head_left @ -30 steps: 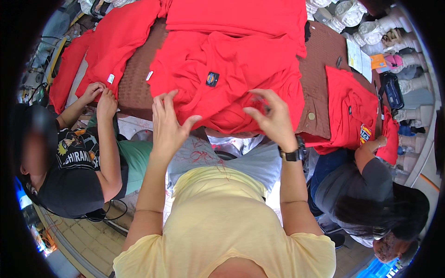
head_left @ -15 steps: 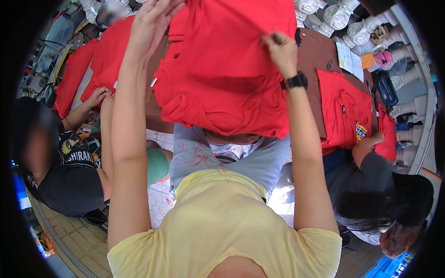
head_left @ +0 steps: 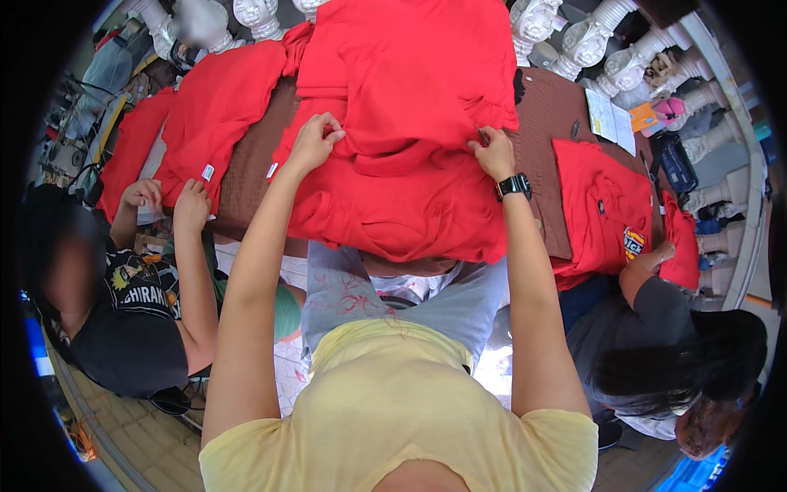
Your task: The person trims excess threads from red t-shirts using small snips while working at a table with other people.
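Note:
In front of me a pile of red shirts [head_left: 393, 193] lies on the brown-covered table and hangs over its near edge. The upper red cloth is bunched in soft folds between my hands. My left hand [head_left: 314, 146] has its thumb and fingers pinched on the cloth at the left of the folds. At the right side of the pile, my right hand [head_left: 495, 156], with a black watch on the wrist, is closed around a small dark tool [head_left: 483, 138], mostly hidden by the fingers. Its fingertips touch the cloth.
A person at the left handles other red shirts [head_left: 221, 90]; a person at the right has a hand on a red shirt [head_left: 602, 197] with a patch. A paper pad [head_left: 611, 119] and a dark blue pouch [head_left: 679, 164] lie at the right. White balusters [head_left: 586, 45] line the far side.
My left hand has come down from the far edge to the middle of the cloth and pinches it. My right hand has moved nearer to me. The raised cloth now lies on the pile.

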A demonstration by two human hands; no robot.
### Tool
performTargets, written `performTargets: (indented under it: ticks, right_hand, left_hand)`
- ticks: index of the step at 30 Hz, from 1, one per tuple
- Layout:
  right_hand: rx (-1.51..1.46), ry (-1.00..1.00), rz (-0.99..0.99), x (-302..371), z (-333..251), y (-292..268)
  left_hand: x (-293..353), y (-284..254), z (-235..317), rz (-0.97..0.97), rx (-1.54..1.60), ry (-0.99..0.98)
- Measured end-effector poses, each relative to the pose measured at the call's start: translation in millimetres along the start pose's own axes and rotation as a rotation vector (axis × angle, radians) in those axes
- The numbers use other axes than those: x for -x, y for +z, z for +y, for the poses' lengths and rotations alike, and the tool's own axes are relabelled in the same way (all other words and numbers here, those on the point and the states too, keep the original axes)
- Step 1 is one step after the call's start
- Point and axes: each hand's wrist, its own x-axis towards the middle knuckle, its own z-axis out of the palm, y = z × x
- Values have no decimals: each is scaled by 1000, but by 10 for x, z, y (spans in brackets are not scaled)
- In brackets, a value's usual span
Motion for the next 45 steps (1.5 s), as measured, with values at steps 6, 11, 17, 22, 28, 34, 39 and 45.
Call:
performTargets:
  ticks: [6,11,17,22,28,34,39,45]
  right_hand:
    - [-381,-43,167,-227,84,-370]
    - [-801,-162,120,-404,-517,-1079]
    - [-1177,-125,-104,-654,-1150,-1973]
    - [-1127,-223,-32,-1251,-1229,-1870]
    - [-445,-298,149,-1304,-635,-1150]
    - [-209,-24,27,213,23,-757]
    - [-318,64,-52,1000,-420,-547]
    - [-245,-83,45,1178,-350,-363]
  left_hand:
    - [-137,-338,336,86,586,-99]
    - [-246,-1144,1110,296,934,139]
    - [-571,-1798,1681,490,985,519]
    - [-1225,-1981,1691,691,580,634]
    - [-1204,-1162,879,388,-139,615]
    - [217,-42,1009,-213,-42,405]
    - [666,610,1051,-136,-246,252]
    - [605,547,1089,139,16,224]
